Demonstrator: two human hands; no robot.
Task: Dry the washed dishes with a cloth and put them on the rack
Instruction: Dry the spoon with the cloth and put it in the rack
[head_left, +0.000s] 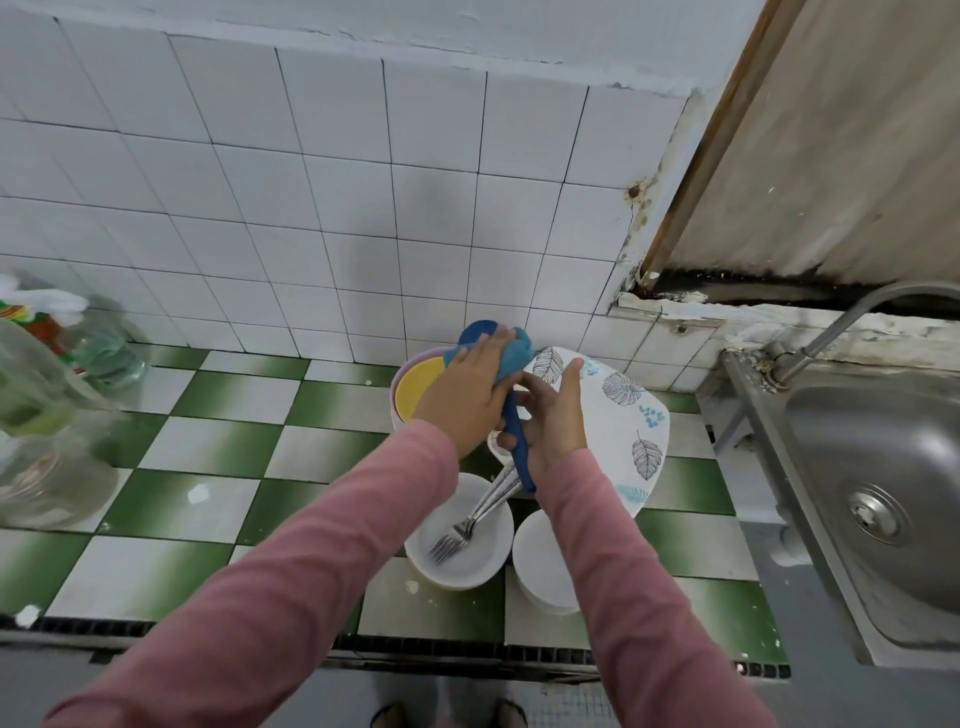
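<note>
The person stands at the tiled counter (208, 457) just left of the sink (883, 441), both pink sleeves reaching forward. The right hand (556, 426) has its fingers curled tight round the handle of a blue serving spoon (519, 452), holding it upright with the round head at the top, farther from the person. The left hand (470, 395) is closed over a teal cloth (514, 358), bunching it against the spoon just below the head, so the cloth sits between palm and spoon.

Behind the hands, on the sink side, a white plate with a leaf pattern (618, 415) stands tilted, its far edge near the wall. Farther from the sink than the hands, a yellow plate (418, 387) lies inside a pale pink bowl (402, 371) at the foot of the wall tiles. Nearer the person, left of the sink, a white bowl (488, 571) holds a few forks (457, 535) with their tines down in it and their handles leaning up toward the right hand. A second white bowl (540, 561) sits just beside it on the sink side; I cannot tell whether it is upside down or one of a stack.

A tap (852, 317) curves over the sink's far corner. At the counter's far end from the sink stand some clear plastic bottles (47, 415), blurred.
</note>
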